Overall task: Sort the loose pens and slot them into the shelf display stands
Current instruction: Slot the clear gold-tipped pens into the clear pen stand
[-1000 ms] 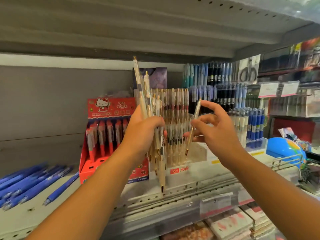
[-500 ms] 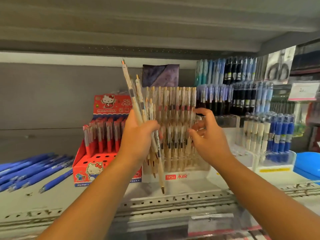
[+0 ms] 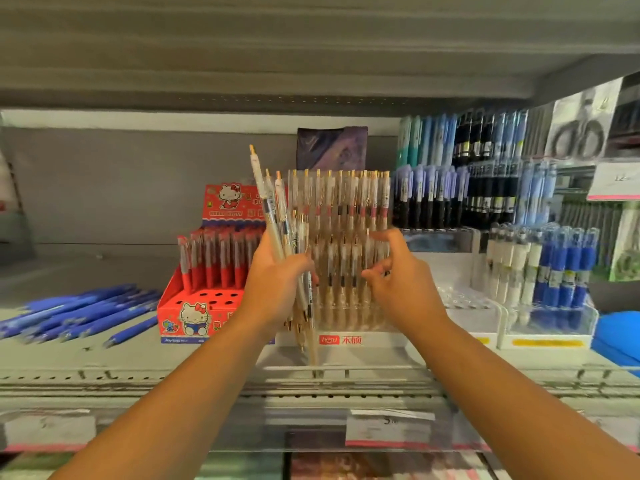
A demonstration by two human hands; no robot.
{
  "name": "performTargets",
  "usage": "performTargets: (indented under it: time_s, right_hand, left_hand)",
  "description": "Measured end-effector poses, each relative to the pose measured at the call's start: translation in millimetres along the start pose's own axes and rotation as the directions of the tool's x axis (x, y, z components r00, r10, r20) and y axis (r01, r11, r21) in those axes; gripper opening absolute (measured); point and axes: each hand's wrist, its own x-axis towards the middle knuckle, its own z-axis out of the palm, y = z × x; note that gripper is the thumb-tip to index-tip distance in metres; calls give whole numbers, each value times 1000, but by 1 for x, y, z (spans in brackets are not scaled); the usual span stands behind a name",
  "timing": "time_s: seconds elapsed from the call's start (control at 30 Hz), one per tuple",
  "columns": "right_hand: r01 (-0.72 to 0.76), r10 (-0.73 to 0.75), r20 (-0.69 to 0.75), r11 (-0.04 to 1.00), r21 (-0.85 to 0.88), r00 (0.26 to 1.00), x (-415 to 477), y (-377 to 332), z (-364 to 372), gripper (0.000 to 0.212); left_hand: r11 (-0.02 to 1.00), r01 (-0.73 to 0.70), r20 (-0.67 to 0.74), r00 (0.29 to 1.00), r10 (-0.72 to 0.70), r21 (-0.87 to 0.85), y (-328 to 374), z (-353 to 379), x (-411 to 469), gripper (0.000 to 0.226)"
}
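The left hand (image 3: 277, 282) grips a fanned bundle of pens (image 3: 273, 216) beside the clear stand (image 3: 346, 339); slack could drop the lowest. The right hand (image 3: 401, 282) curls at the stand, its hold unclear, and might dislodge seated pens (image 3: 341, 206).

Right hand (image 3: 401, 282): fingertips lost among pens in clear stand (image 3: 349, 317); cannot tell if any pen is gripped. Left hand (image 3: 277, 285) covers mid-section of pen bundle (image 3: 267, 209). Price label (image 3: 388, 427) print blurred, unreadable. Blue object (image 3: 620, 330) cut by right edge.

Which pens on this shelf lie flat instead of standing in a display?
The blue pens at far left: they lie loose on the shelf, while the others on it stand upright.
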Motion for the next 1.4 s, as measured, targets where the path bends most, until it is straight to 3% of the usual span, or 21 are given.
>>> performTargets:
  time_s: [0.37,0.47,0.63,0.83,1.07,1.2,1.3,1.37,1.4]
  right_hand:
    - [-22,22,52,1000,-10,998,0,-3,-2,56]
    - [-37,37,70,999,7,997,-1,-3,-4,62]
    - [-68,67,56,997,20,996,0,-2,-5,74]
    - [-98,98,26,995,8,995,-1,-4,-5,74]
    - [-55,56,103,998,-18,993,-5,-4,-5,66]
    - [17,-27,-92,995,-101,995,-8,-12,-6,41]
    - [221,-213,-159,975,36,964,-11,-26,-8,22]
    - [274,-275,-25,937,216,961,-14,-36,-4,23]
    - [231,-262,61,921,315,963,-15,-41,-1,27]
  left_hand:
    - [999,-12,15,1000,13,-34,6,2,6,45]
    - [998,-21,11,1000,21,-55,11,0,12,55]
    - [998,-42,26,999,44,-48,6,-5,18,38]
    - [995,-79,72,994,84,-62,0,-5,17,50]
    - [995,-90,91,991,94,-44,-1,-2,19,44]
    - [995,-92,105,990,96,-46,-2,-3,18,42]
    - [995,-90,107,990,95,-52,-2,-3,18,41]
    - [995,-84,121,989,91,-57,-2,-2,18,42]
    - [995,-71,136,987,81,-72,-1,-2,18,43]
